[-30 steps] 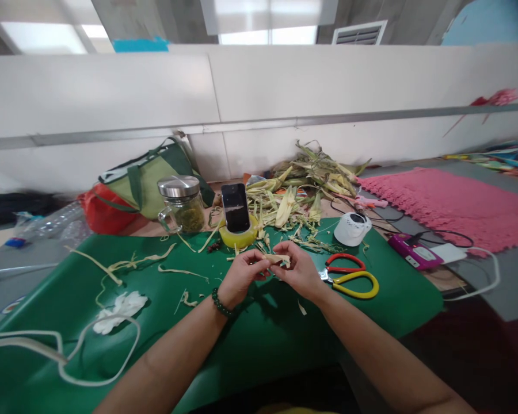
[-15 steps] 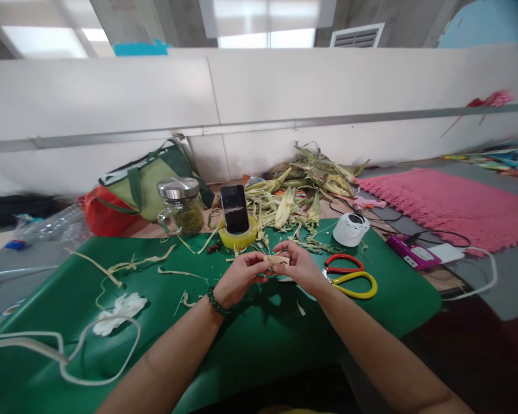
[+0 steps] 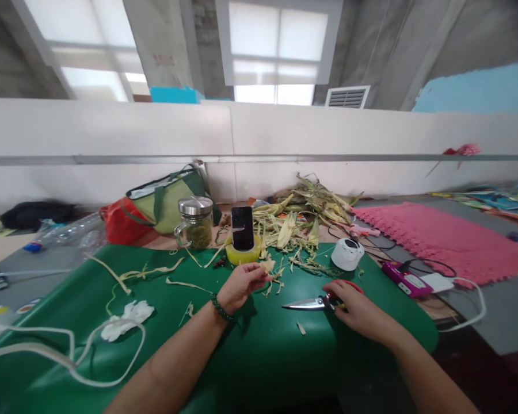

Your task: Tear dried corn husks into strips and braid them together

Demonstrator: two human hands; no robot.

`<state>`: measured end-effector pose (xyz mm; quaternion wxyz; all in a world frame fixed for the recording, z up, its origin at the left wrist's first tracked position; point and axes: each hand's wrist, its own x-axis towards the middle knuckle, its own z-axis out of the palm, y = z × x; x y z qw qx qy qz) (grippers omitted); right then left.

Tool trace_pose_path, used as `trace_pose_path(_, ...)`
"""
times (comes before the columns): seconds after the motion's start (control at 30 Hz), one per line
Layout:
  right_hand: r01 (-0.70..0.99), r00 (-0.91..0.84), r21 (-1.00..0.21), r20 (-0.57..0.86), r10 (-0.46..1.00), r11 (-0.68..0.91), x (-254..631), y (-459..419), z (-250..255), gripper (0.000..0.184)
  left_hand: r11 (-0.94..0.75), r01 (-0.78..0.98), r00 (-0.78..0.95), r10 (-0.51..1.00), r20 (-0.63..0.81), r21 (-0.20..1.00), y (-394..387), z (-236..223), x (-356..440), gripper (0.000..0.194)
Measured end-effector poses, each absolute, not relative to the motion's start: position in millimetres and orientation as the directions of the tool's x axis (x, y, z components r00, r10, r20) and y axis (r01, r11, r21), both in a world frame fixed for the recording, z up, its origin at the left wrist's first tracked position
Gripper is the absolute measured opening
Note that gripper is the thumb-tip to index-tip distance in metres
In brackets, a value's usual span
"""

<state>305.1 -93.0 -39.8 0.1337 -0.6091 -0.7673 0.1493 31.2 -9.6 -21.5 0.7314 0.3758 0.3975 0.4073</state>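
Note:
Between the thumb and fingers of my left hand (image 3: pixel 245 283) is a small pale piece of corn husk (image 3: pixel 268 265), pinched closed. A green bead bracelet (image 3: pixel 221 309) circles that wrist. My right hand (image 3: pixel 354 305) is on the scissors (image 3: pixel 308 305), its fingers curled over the red and yellow handles and partly hiding them. The scissors lie on the green mat (image 3: pixel 267 356), with closed blades pointing left toward my left hand. Small husk scraps (image 3: pixel 301 328) lie just in front of the blades.
Behind my hands a phone (image 3: pixel 242 229) leans upright in a yellow tape roll (image 3: pixel 243 253). A heap of corn husks (image 3: pixel 315 198) lies at the back. Around the mat are a glass jar (image 3: pixel 196 230), a white device (image 3: pixel 347 254), a purple power strip (image 3: pixel 406 280) and a white cable (image 3: pixel 75 374).
My right hand has left the husk piece and moved right onto the scissors' handles. The left hand keeps the husk alone. The head view has tilted up.

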Motion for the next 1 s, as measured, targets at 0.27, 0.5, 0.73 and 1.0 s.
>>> trace_pose_path(0.27,0.837,-0.355,-0.464,-0.058,0.933,0.290,318.7,-101.9,-19.9,0.055,0.342,-0.380,0.305,0.924,-0.232,0.859,-4.4,-25.9,29.1,0.013)
trace_pose_path(0.5,0.851,-0.303,-0.448,0.006,0.953,0.273,327.7,-103.3,-25.0,0.050,0.323,-0.415,0.298,0.932,-0.208,0.851,-4.9,-26.9,29.9,0.015)
trace_pose_path(0.73,0.847,-0.265,-0.462,0.066,0.962,0.265,323.4,-123.1,-39.1,0.048,0.309,-0.446,0.267,0.942,-0.205,0.840,-6.7,-23.6,28.5,0.014)
trace_pose_path(1.0,0.790,-0.234,-0.591,-0.042,0.971,0.165,290.8,-144.6,-24.1,0.028,0.327,-0.421,0.313,0.928,-0.203,0.846,-12.1,-22.6,32.2,0.011)
